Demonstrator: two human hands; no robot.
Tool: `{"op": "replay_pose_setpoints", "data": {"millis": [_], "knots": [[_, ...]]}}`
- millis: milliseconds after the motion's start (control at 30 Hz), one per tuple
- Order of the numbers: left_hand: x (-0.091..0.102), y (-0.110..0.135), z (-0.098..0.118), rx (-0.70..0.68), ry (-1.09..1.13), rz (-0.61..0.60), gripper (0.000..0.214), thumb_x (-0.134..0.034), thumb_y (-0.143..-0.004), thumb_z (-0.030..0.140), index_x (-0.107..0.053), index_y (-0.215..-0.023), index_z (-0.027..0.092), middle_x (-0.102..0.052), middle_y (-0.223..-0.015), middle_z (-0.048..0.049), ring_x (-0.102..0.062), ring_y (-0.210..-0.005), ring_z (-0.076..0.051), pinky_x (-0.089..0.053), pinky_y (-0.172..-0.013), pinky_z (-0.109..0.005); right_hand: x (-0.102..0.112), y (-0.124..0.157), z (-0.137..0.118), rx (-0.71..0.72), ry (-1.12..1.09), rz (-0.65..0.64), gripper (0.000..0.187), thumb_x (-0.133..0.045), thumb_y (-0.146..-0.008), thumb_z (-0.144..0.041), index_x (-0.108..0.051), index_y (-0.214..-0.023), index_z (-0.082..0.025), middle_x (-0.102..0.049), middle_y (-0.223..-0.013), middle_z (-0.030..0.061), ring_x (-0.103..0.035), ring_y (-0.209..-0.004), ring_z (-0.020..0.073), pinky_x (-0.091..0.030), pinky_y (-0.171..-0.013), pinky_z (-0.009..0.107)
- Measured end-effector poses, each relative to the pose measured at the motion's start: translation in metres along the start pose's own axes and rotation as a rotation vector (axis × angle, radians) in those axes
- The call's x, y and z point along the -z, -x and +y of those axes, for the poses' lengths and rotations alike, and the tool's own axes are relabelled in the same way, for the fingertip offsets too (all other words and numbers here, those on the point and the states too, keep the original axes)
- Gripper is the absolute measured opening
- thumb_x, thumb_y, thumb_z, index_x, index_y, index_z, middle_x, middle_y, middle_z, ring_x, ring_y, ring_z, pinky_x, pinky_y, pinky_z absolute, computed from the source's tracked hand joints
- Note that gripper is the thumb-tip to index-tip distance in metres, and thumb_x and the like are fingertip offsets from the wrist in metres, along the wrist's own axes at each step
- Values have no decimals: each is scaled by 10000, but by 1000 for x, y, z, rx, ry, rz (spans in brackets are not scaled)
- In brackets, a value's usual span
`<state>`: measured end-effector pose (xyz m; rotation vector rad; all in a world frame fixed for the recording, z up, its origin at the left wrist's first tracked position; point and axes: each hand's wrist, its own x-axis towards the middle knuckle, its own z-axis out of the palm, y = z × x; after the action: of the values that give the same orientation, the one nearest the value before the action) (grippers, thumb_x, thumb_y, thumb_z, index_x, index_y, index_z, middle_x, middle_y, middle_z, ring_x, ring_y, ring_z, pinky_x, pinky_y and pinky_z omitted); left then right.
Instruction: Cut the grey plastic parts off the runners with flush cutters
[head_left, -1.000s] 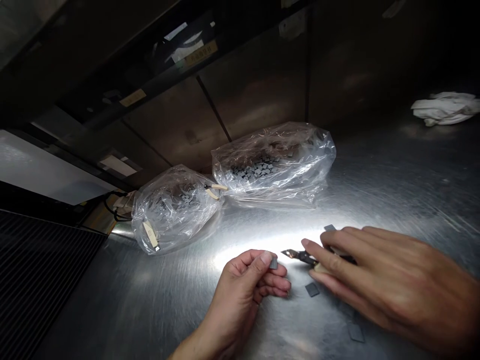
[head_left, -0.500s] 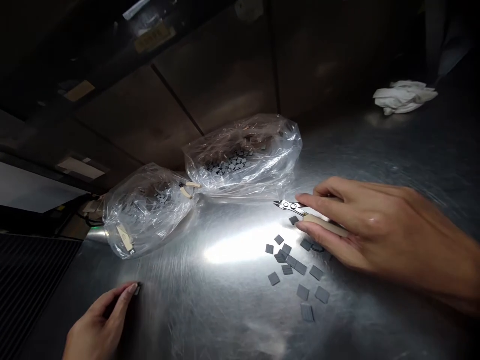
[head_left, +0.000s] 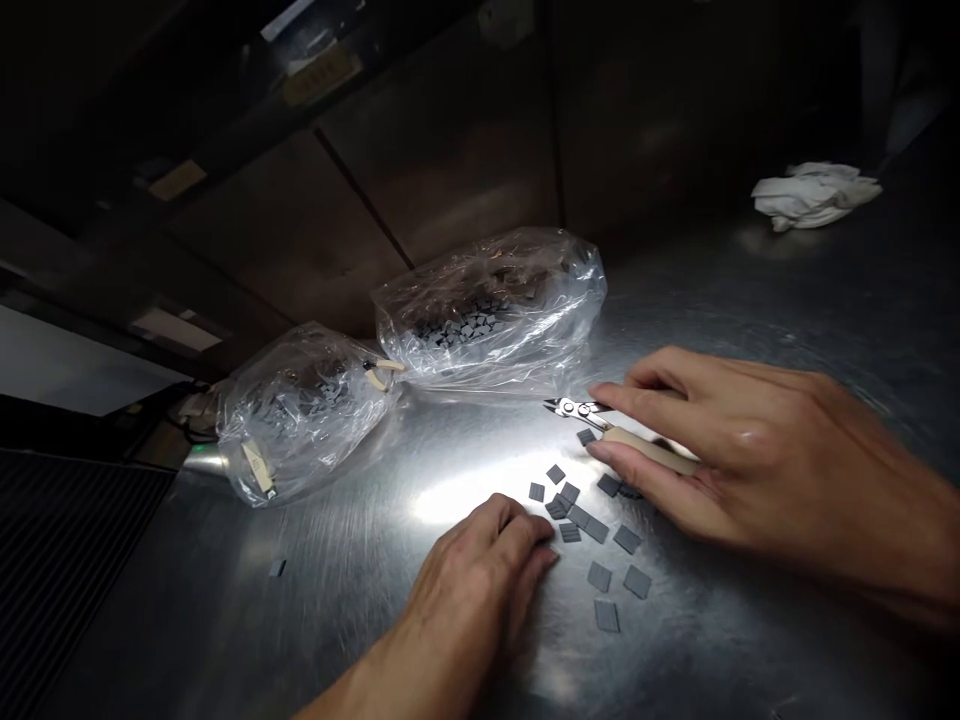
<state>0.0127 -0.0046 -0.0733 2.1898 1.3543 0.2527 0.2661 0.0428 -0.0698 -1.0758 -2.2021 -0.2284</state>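
Observation:
My right hand [head_left: 750,460] holds a pair of nippers [head_left: 576,409] with beige grips, thumb below and index finger above. Their jaws are slightly parted and point left. My left hand [head_left: 480,575] rests on the metal table, fingers curled and thumb close to the fingertips; whatever lies between them is hidden. Just right of its fingertips several thin dark grey square pieces [head_left: 589,523] lie scattered, some joined or overlapping. A few more are partly covered by my right hand. One lone grey piece [head_left: 277,568] lies at the far left.
Two clear plastic bags stand at the back: the right bag [head_left: 555,345] and the left bag [head_left: 330,465], both with many small grey pieces. A beige-handled tool [head_left: 386,377] and a beige cutter [head_left: 259,468] lie on the left one. A crumpled white cloth [head_left: 814,195] sits back right.
My left hand has moved right from the far left, leaving one grey piece there, and now covers the spot where another grey piece lay. My right hand stays nearly still with the nippers.

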Motion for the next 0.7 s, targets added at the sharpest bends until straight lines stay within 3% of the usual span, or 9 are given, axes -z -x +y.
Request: {"op": "replay_pose_setpoints", "data": {"millis": [133, 200, 333, 400, 533, 700], "knots": [[2, -1, -8, 83, 186, 144, 96, -621, -976, 264, -701, -937, 228, -720, -908, -44, -678, -825, -174, -517, -760, -259, 1, 0, -3, 5, -28, 20, 290, -541, -1016, -326, -731, -1149, -152, -625, -832, 35, -570, -641, 159, -417, -552, 313], [2, -1, -10, 141, 278, 253, 119, -656, -953, 274, -678, -847, 224, -706, -827, -28, -657, -737, -160, -512, -708, -256, -1, 1, -5, -2, -54, 17, 293, -539, -1015, -323, -722, -1170, -155, -624, -842, 39, -575, -644, 165, -416, -557, 321], [-2, -3, -10, 336, 659, 392, 134, -699, -923, 316, -678, -853, 204, -785, -924, -72, -726, -722, -182, -563, -683, -279, -7, 3, -10, 33, -87, 15, 291, -546, -1002, -286, -687, -1216, -147, -662, -970, 70, -624, -741, 198, -440, -593, 341], [-3, -4, -10, 418, 853, 445, 165, -783, -860, 330, -701, -832, 190, -805, -855, -71, -753, -725, -197, -584, -700, -281, -11, 4, -14, 54, -106, 13, 277, -546, -998, -270, -676, -1209, -148, -674, -1020, 78, -637, -782, 206, -460, -621, 346], [-1, -4, -15, 480, 1034, 443, 199, -901, -732, 300, -788, -831, 169, -817, -793, -67, -752, -705, -180, -586, -704, -248, -19, 6, -27, 82, -137, -9, 255, -546, -1001, -246, -657, -1210, -152, -693, -1065, 89, -663, -876, 231, -486, -695, 361], [-1, -1, -19, 510, 1075, 448, 187, -915, -713, 341, -840, -803, 195, -808, -724, -56, -740, -675, -175, -598, -698, -248, -27, 8, -43, 53, -193, -56, 254, -532, -1004, -222, -657, -1221, -178, -709, -1071, 83, -678, -962, 252, -501, -799, 387]]}}
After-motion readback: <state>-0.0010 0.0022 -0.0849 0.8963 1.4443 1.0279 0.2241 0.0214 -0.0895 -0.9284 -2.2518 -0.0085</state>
